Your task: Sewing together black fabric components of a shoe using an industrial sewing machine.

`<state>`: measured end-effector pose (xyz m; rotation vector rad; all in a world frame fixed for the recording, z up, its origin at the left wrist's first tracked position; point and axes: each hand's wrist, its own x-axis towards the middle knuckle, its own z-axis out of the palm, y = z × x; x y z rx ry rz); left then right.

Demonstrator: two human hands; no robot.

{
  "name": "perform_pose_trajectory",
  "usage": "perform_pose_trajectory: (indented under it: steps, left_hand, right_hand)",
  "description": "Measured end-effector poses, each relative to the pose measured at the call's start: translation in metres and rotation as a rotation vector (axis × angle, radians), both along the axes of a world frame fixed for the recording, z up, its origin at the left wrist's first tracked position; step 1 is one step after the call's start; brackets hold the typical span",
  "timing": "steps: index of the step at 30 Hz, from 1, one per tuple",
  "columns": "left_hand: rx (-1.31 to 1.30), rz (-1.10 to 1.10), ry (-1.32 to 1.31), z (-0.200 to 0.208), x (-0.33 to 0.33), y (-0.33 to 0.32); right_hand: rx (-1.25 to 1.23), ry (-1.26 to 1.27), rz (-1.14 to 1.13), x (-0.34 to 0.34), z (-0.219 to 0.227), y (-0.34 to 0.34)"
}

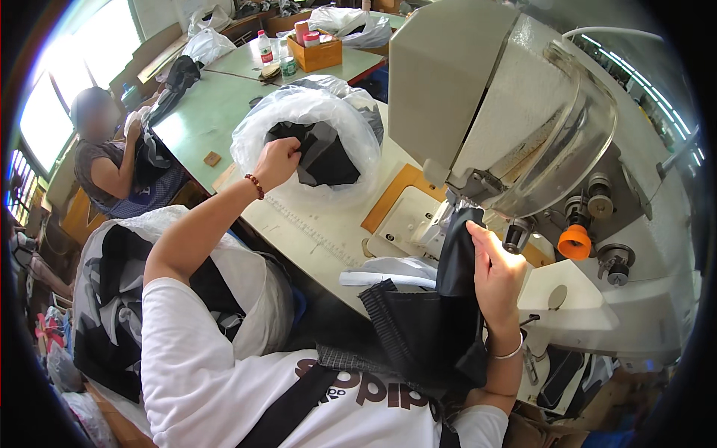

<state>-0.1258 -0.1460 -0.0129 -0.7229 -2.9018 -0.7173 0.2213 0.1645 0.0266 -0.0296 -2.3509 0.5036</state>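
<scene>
My left hand (278, 160), a beaded bracelet at its wrist, reaches into the mouth of a white plastic bag (251, 134). Its fingers are closed at the edge of the black and grey cloth pieces (330, 160) inside. On the right, my right hand (496, 275) grips a black cloth piece (456, 261) between thumb and fingers, beside the needle area of a large sewing machine (448, 82). The cloth hangs down over the table edge towards my lap. A white strip (388, 278) lies beside it on the machine table.
An orange knob (574, 243) juts from the machine's right side. Left of me stands a big bag (272, 291) of dark cloth. A person (112, 160) sits handling cloth at the green table (231, 75), which holds a wooden box (315, 56) and a bottle (265, 49).
</scene>
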Motion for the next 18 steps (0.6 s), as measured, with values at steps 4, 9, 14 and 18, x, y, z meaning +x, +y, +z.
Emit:
perform_pose_trajectory:
  steps: [4, 9, 14, 18]
  left_hand:
    - [0.085, 0.005, -0.058, -0.011, 0.009, 0.024]
    - [0.169, 0.247, -0.156, -0.033, 0.007, 0.049]
    - [0.441, 0.209, -0.262, -0.038, -0.001, 0.038]
    - [0.344, 0.145, -0.329, -0.034, 0.003, 0.044]
  right_hand:
    - [0.032, -0.01, -0.029, 0.0, 0.001, -0.003]
    - [0.043, 0.129, -0.005, -0.005, 0.0, -0.006]
    - [0.048, 0.089, -0.018, -0.003, -0.001, -0.003]
    - [0.048, 0.077, -0.03, -0.002, -0.002, -0.004]
